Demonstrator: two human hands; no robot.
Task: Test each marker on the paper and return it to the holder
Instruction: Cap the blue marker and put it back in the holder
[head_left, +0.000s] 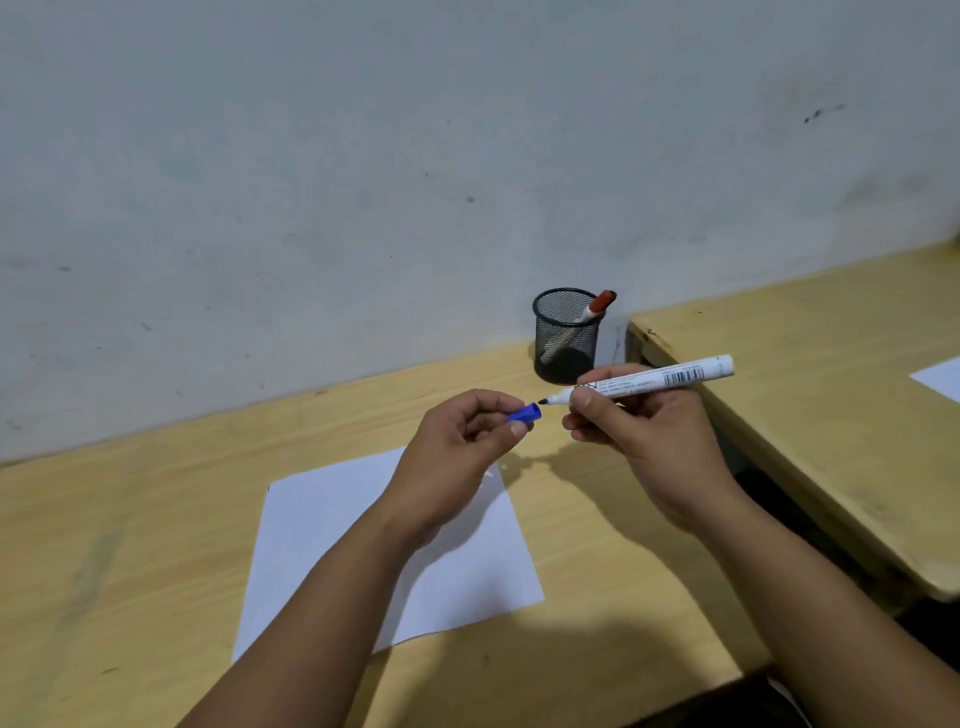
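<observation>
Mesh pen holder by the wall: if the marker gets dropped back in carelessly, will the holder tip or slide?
The pen holder is thin wire mesh, so probably light and apt to slide on the smooth wooden desk. It holds only one red-capped marker, leaning against the rim, so little weight steadies it. Its wide base and low height suggest tipping is less likely than sliding.

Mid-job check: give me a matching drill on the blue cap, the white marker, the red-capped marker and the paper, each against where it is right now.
Things:
1. blue cap
2. white marker
3. red-capped marker
4. paper

Places:
A. flat on the desk under the hands
B. standing tilted in the mesh holder
C. pinched in the left hand
D. held uncapped in the right hand

Pairs: 1-C, 2-D, 3-B, 4-A
</observation>
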